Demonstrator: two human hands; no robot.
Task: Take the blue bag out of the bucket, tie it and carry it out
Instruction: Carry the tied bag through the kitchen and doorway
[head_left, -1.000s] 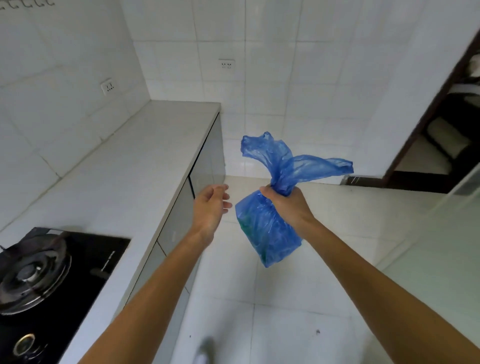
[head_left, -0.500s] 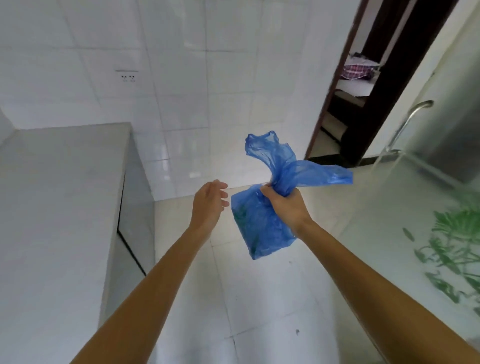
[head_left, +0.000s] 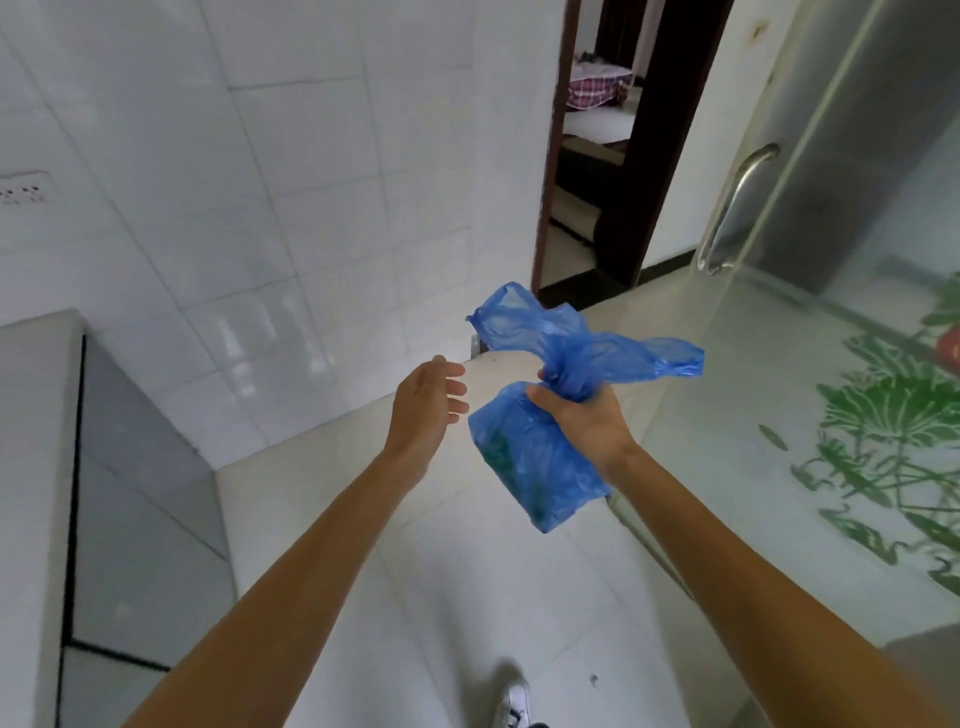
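The blue bag (head_left: 535, 457) hangs in mid-air in front of me, knotted at the neck, with two loose ends spreading up and to the right above the knot. My right hand (head_left: 576, 415) is closed around the neck just under the knot. My left hand (head_left: 428, 405) floats a little to the left of the bag, fingers apart and holding nothing, not touching the plastic. Something greenish shows dimly through the bag's lower part. No bucket is in view.
A white counter with grey cabinet fronts (head_left: 36, 467) runs along the left. White tiled wall ahead. A dark-framed doorway (head_left: 592, 171) opens at upper centre. A glass door with a metal handle (head_left: 727, 208) and green leaf pattern stands on the right. My shoe (head_left: 514, 701) is below.
The view has swung right: the stove and most of the counter have left the frame, and the doorway and glass door have come in. Both hands keep the same hold and spacing.
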